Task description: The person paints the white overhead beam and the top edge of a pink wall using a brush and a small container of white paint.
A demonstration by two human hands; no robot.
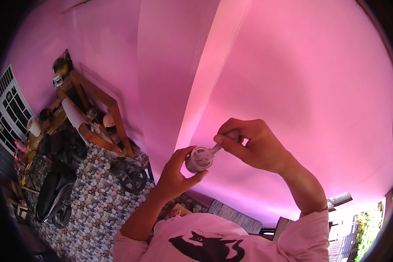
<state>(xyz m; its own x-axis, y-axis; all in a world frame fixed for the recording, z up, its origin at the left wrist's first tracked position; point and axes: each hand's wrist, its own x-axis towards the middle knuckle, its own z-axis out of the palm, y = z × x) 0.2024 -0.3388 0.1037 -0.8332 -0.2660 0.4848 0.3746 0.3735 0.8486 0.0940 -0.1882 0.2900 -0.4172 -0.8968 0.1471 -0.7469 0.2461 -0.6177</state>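
Observation:
My left hand grips a small round tub from the side, its open top facing the camera. Whitish paste coats the inside of the tub. Between the thumb and fingers of my right hand is the handle of a small spatula or brush; which of the two cannot be told. Its lower end is at the tub's rim and bears some of the same pale stuff. Both hands are raised in front of a pink wall, beside a lighter vertical edge of a pillar.
At left, a motorcycle stands on a pebble-patterned floor. A wooden frame holding a helmet leans near the wall, with a black wheel-like thing below. A grey slatted surface lies beyond my shirt.

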